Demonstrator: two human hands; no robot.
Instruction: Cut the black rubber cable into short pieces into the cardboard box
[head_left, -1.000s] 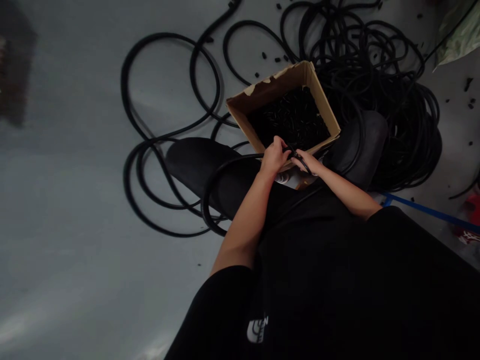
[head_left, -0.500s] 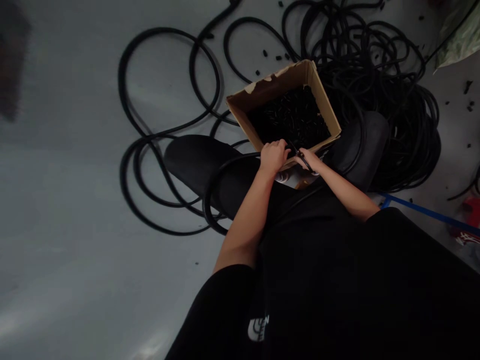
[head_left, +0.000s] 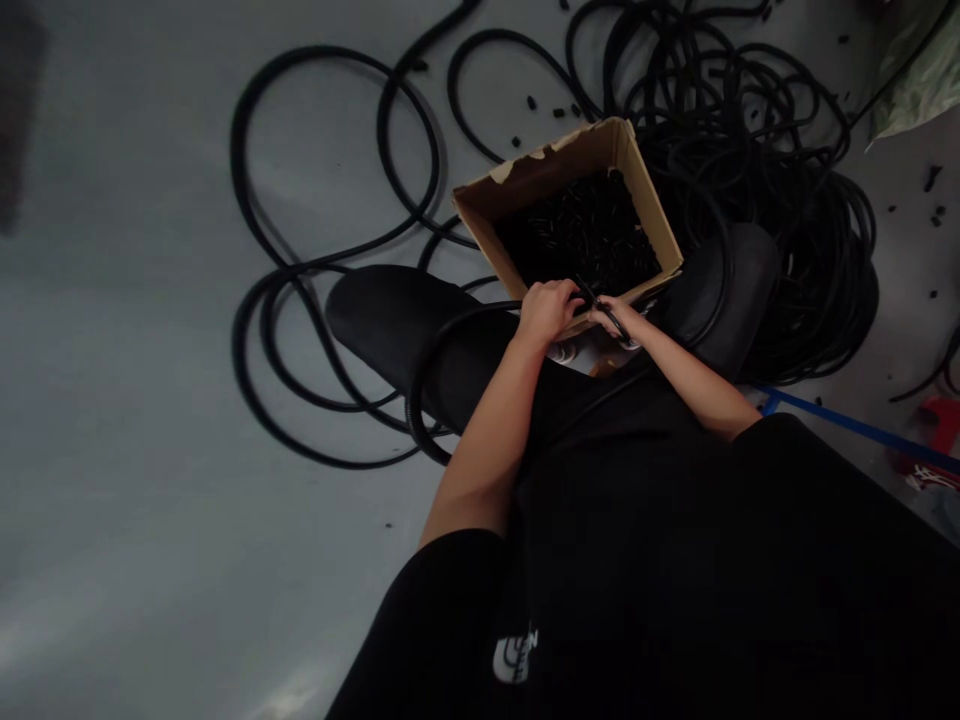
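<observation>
left hand (head_left: 546,312) curls closed around black hose (head_left: 457,322) at the cardboard box (head_left: 555,172) rim; right hand (head_left: 619,322) pinches a thin dark piece (head_left: 602,312) between its fingers.

Near garment: a black top (head_left: 637,560) is showing a white The North Face logo (head_left: 515,657).
Far right: a red item (head_left: 941,425) is showing white print (head_left: 930,480), too small to read.

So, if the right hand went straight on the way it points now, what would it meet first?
Probably the left hand, ahead along the cardboard box's rim; a dark slim object in the right hand nearly bridges them. Depth is unclear.
</observation>
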